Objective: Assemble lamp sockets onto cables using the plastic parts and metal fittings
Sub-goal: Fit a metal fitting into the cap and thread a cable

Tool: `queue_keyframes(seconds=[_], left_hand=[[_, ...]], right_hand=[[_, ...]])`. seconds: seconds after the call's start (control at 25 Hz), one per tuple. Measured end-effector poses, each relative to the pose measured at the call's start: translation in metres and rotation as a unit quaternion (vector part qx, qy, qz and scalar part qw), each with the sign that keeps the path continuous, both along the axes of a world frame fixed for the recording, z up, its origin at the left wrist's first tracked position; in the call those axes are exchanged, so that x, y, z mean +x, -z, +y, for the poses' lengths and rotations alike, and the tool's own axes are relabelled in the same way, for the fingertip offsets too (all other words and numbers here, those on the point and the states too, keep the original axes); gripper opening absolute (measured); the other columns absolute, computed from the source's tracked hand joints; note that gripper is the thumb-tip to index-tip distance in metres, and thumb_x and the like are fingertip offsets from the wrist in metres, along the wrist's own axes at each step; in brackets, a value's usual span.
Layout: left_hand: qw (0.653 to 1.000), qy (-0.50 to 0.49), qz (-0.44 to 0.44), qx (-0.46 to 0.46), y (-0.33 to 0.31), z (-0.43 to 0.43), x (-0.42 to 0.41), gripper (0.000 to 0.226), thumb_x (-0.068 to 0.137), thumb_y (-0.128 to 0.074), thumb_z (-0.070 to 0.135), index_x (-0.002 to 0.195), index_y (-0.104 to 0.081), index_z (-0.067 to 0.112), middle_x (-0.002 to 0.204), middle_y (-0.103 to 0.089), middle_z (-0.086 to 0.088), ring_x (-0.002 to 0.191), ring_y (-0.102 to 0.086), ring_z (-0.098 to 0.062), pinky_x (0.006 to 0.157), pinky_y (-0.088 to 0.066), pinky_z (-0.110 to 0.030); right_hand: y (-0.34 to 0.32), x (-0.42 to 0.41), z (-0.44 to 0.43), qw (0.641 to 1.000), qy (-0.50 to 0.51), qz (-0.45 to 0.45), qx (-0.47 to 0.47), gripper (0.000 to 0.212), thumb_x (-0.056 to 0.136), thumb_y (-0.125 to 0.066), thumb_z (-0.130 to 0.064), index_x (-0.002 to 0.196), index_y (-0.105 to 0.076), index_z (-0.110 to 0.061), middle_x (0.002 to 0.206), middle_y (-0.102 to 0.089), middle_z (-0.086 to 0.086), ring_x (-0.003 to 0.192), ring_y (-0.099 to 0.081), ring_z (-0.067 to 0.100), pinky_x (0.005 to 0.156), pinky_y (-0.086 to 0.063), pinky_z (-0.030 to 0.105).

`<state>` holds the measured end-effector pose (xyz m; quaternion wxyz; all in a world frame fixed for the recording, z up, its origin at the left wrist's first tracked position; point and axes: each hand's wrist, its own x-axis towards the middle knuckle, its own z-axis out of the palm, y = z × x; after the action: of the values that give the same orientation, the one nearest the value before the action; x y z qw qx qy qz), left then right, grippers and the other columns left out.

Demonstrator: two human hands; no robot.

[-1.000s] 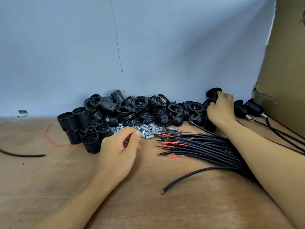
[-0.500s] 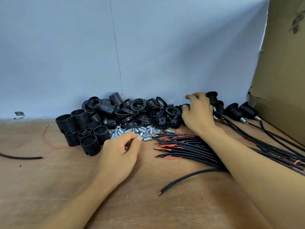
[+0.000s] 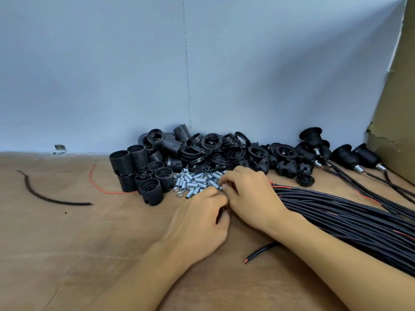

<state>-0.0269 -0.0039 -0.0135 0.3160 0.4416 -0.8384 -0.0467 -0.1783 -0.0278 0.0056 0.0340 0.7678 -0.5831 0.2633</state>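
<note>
My left hand (image 3: 199,223) and my right hand (image 3: 251,194) meet at the near edge of a pile of small silver metal fittings (image 3: 195,180). The right fingertips pinch a metal fitting there. The left fingers are curled against them, and what they hold is hidden. Behind the fittings lie black threaded socket bodies (image 3: 148,176), black rings (image 3: 211,142) and domed caps (image 3: 289,168). A thick bundle of black cables (image 3: 341,214) with red-tipped ends runs under my right forearm. One separate cable (image 3: 260,252) lies in front of it.
Several assembled sockets on cables (image 3: 313,136) lie at the back right beside a cardboard wall (image 3: 395,108). A short black wire scrap (image 3: 45,196) and a thin red wire (image 3: 96,182) lie at the left on the brown table (image 3: 89,243). A blue wall closes the back.
My right hand has come left from the assembled sockets, over the cable ends, to the metal fittings beside my left hand. The left hand has stayed in place.
</note>
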Motion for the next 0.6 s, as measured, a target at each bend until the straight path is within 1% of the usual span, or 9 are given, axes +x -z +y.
queue_keyframes(seconds=[0.04, 0.08, 0.12, 0.16, 0.24, 0.32, 0.4, 0.48, 0.6], left_hand=[[1.000, -0.017, 0.005, -0.001, 0.000, 0.001, 0.001, 0.012, 0.089, -0.056, 0.027, 0.079, -0.051, 0.032, 0.077, -0.038, 0.018, 0.081, -0.056, -0.015, 0.065, -0.040, -0.030], [0.999, -0.042, 0.011, 0.001, -0.001, 0.002, 0.002, 0.008, 0.089, -0.056, 0.025, 0.091, -0.058, 0.032, 0.081, -0.040, 0.017, 0.084, -0.057, -0.014, 0.068, -0.044, -0.030], [0.997, -0.070, 0.021, 0.005, -0.001, 0.002, 0.003, 0.017, 0.088, -0.056, 0.023, 0.100, -0.060, 0.034, 0.086, -0.042, 0.017, 0.087, -0.058, -0.013, 0.070, -0.045, -0.030], [0.994, -0.099, 0.034, 0.011, -0.002, 0.001, 0.006, 0.023, 0.087, -0.058, 0.021, 0.105, -0.058, 0.034, 0.090, -0.043, 0.017, 0.089, -0.058, -0.014, 0.071, -0.045, -0.031], [0.984, -0.164, 0.070, 0.028, -0.004, -0.002, 0.013, 0.027, 0.087, -0.062, 0.022, 0.109, -0.050, 0.034, 0.098, -0.046, 0.016, 0.088, -0.057, -0.017, 0.071, -0.040, -0.032], [0.970, -0.216, 0.089, 0.065, -0.003, -0.006, 0.019, 0.032, 0.089, -0.065, 0.027, 0.113, -0.044, 0.034, 0.103, -0.047, 0.015, 0.086, -0.053, -0.018, 0.071, -0.037, -0.033], [0.966, -0.228, 0.094, 0.081, -0.001, -0.009, 0.021, 0.033, 0.089, -0.066, 0.028, 0.115, -0.045, 0.032, 0.103, -0.049, 0.014, 0.086, -0.053, -0.017, 0.070, -0.037, -0.033], [0.965, -0.221, 0.108, 0.085, -0.001, -0.011, 0.023, 0.031, 0.088, -0.068, 0.026, 0.111, -0.048, 0.030, 0.098, -0.049, 0.013, 0.086, -0.053, -0.016, 0.070, -0.037, -0.032], [0.964, -0.219, 0.119, 0.088, -0.002, -0.015, 0.027, 0.025, 0.086, -0.067, 0.019, 0.104, -0.051, 0.025, 0.092, -0.047, 0.011, 0.085, -0.051, -0.016, 0.070, -0.038, -0.030]], right_hand=[[0.001, -0.001, 0.000, 1.000, 0.002, 0.019, 0.005, 0.021, 0.097, -0.052, -0.026, 0.112, -0.067, -0.029, 0.109, -0.061, -0.008, 0.109, -0.055, 0.018, 0.087, -0.035, 0.037], [0.003, -0.002, 0.001, 0.999, 0.003, 0.039, 0.006, 0.022, 0.096, -0.053, -0.027, 0.113, -0.066, -0.029, 0.109, -0.060, -0.008, 0.109, -0.054, 0.018, 0.087, -0.034, 0.037], [0.005, -0.002, 0.001, 0.999, 0.003, 0.052, 0.004, 0.023, 0.096, -0.054, -0.028, 0.115, -0.065, -0.029, 0.110, -0.060, -0.008, 0.109, -0.054, 0.018, 0.087, -0.034, 0.035], [0.006, -0.002, 0.002, 0.998, 0.003, 0.058, 0.002, 0.024, 0.096, -0.054, -0.028, 0.117, -0.064, -0.030, 0.111, -0.059, -0.009, 0.110, -0.053, 0.017, 0.087, -0.033, 0.034], [0.007, -0.001, 0.003, 0.998, 0.008, 0.054, 0.000, 0.028, 0.097, -0.054, -0.029, 0.123, -0.063, -0.029, 0.114, -0.058, -0.007, 0.113, -0.052, 0.017, 0.090, -0.033, 0.034], [0.007, 0.000, 0.003, 0.998, 0.013, 0.059, 0.000, 0.029, 0.098, -0.054, -0.031, 0.124, -0.064, -0.028, 0.115, -0.056, -0.005, 0.113, -0.051, 0.018, 0.093, -0.034, 0.035], [0.007, -0.001, 0.003, 0.999, 0.012, 0.052, 0.002, 0.025, 0.098, -0.054, -0.031, 0.120, -0.064, -0.027, 0.114, -0.054, -0.006, 0.111, -0.051, 0.017, 0.094, -0.035, 0.035], [0.006, -0.001, 0.003, 0.999, 0.007, 0.035, 0.005, 0.019, 0.097, -0.057, -0.030, 0.115, -0.063, -0.027, 0.112, -0.053, -0.008, 0.109, -0.051, 0.015, 0.095, -0.036, 0.034], [0.007, -0.001, 0.003, 0.999, 0.008, 0.039, 0.008, 0.021, 0.096, -0.057, -0.030, 0.116, -0.062, -0.025, 0.112, -0.051, -0.007, 0.109, -0.049, 0.015, 0.096, -0.035, 0.034]])
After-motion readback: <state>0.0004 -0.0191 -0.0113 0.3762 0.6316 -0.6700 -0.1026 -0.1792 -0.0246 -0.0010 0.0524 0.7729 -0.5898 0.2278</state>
